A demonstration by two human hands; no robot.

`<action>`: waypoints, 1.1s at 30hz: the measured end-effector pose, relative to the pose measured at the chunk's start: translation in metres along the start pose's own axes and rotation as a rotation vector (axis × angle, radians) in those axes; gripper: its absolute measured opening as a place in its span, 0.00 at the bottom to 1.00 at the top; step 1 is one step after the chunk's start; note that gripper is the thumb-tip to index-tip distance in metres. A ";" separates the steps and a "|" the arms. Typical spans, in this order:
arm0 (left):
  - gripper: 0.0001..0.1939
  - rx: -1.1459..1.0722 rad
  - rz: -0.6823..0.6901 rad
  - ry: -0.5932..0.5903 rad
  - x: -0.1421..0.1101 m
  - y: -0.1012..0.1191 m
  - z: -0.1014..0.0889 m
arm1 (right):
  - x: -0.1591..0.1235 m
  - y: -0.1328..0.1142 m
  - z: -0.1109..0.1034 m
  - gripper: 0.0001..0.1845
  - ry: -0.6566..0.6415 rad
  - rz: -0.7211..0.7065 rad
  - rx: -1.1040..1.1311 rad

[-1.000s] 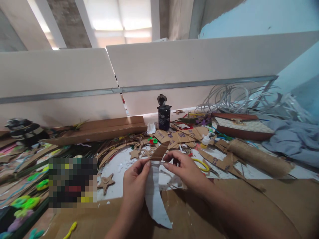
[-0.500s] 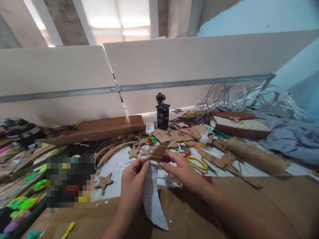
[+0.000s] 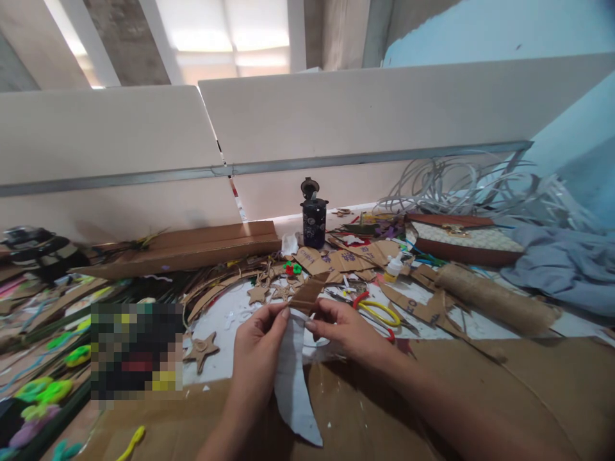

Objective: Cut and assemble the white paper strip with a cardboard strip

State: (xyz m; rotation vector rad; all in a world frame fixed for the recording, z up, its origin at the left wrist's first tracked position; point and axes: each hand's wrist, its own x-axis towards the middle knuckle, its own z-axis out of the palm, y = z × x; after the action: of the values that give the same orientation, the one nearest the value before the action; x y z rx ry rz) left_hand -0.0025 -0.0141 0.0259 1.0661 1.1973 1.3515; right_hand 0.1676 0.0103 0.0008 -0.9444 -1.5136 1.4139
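Note:
My left hand [image 3: 257, 339] pinches the left edge of a curved cardboard piece [image 3: 309, 292], whose brown ridged tip points up and right. White paper [image 3: 294, 390] hangs below the fingers and tapers to a point. On the other edge, my right hand [image 3: 340, 325] has its thumb and fingertips closed where brown and white meet. The paper bends in a small curl there. Whether the white part is a separate layer is hard to tell. Yellow-and-red-handled scissors [image 3: 379, 312] lie beside my right hand. A cardboard star [image 3: 202, 352] rests left of my left hand.
A brown cardboard sheet [image 3: 504, 378] covers the near edge. Behind my hands are a dark bottle [image 3: 314, 224] with its lid up, a small glue bottle [image 3: 393, 269] and cardboard scraps [image 3: 346, 261]. To the right lie a brown roll [image 3: 494, 299], a handbag [image 3: 464, 240] and grey cloth [image 3: 567, 262].
My right fingertips have shifted slightly along the paper's edge, and the top of the white paper shows more of a curl. Its lower tip has swung a little left. My left hand keeps its place.

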 end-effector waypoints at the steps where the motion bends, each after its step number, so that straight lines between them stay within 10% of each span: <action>1: 0.09 -0.002 -0.001 -0.001 0.000 0.000 0.000 | 0.000 0.000 -0.001 0.14 0.012 0.013 0.012; 33: 0.08 -0.071 -0.035 -0.013 0.001 -0.004 0.000 | 0.000 -0.012 -0.006 0.11 0.130 0.023 -0.149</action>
State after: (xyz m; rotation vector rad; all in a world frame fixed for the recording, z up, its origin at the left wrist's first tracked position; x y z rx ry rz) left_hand -0.0023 -0.0133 0.0223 0.9983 1.1452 1.3486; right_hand 0.1731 0.0109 0.0132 -1.1259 -1.5298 1.2439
